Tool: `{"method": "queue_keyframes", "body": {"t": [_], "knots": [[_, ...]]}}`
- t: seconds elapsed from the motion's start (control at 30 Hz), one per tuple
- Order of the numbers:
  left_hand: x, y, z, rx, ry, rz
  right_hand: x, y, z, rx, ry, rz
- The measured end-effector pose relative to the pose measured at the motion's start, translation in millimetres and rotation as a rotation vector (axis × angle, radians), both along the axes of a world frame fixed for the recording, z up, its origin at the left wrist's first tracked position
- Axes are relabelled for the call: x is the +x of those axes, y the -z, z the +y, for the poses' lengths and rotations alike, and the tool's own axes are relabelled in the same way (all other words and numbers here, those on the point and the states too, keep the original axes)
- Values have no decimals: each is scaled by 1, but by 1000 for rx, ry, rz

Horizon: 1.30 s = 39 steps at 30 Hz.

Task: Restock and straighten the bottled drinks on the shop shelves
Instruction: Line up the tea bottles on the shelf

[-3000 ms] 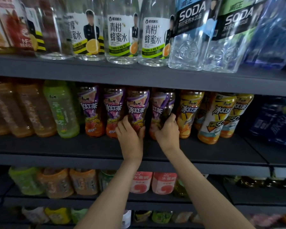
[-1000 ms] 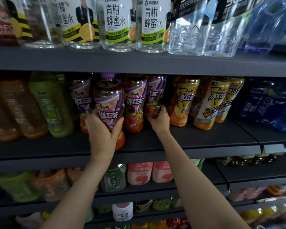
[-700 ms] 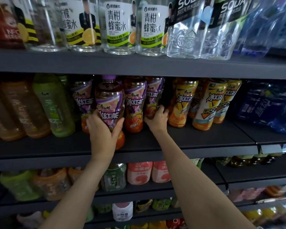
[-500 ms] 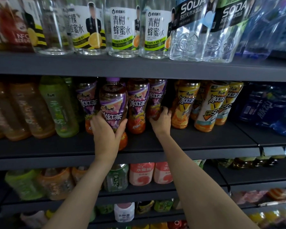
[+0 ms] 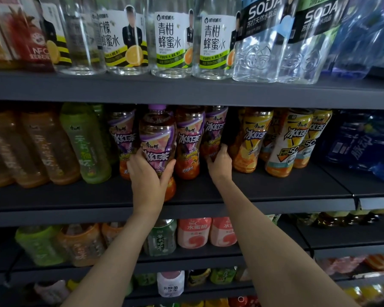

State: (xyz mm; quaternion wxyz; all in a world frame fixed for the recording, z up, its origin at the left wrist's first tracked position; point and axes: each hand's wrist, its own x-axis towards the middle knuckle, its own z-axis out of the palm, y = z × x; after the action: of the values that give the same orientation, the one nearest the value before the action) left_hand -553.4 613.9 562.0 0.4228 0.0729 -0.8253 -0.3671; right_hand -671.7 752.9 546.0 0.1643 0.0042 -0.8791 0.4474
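On the middle shelf (image 5: 275, 189) stands a row of purple-labelled iced tea bottles. My left hand (image 5: 150, 176) grips one purple-labelled bottle (image 5: 157, 138) near the shelf's front edge, ahead of its neighbours. My right hand (image 5: 220, 165) holds the lower part of the rightmost purple-labelled bottle (image 5: 215, 129), which stands further back in the row. Another purple-labelled bottle (image 5: 190, 140) stands between the two hands.
Yellow-labelled iced tea bottles (image 5: 286, 140) stand right of my right hand, green (image 5: 87, 142) and amber bottles to the left. Clear water and soda bottles (image 5: 264, 41) fill the shelf above. Blue-wrapped packs (image 5: 364, 142) sit far right. Lower shelves hold more drinks.
Three seconds ago both hands held bottles back in the row. My left hand has since drawn one purple-labelled bottle forward to the shelf's front; over the last second, hands barely moved.
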Motion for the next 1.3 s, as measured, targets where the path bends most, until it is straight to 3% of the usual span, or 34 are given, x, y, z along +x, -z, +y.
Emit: {"method": "queue_keyframes", "body": {"t": [0.13,0.2,0.3,0.37,0.57,0.67,0.8,1.07,1.3], "knots": [[4,-4,2,27,7,3,22,-5,7,-6,-61,156],[6,-7,7,74,10,1,41,-10,17,16,-202,213],[4,-12,25,120,28,-3,68,-15,33,13,-504,45],[0,-15,45,154,34,-11,79,-15,32,4,-563,-20],[-5,-17,92,70,143,-85,94,-13,31,-92,-292,182],[-2,-1,76,51,127,-93,87,-13,46,-98,-278,136],[-10,23,57,147,54,-253,68,-17,49,-92,-228,57],[-28,23,61,-26,-112,-383,54,-2,28,-82,-63,74],[-33,26,64,-29,-152,-396,47,3,18,-91,-13,112]]}}
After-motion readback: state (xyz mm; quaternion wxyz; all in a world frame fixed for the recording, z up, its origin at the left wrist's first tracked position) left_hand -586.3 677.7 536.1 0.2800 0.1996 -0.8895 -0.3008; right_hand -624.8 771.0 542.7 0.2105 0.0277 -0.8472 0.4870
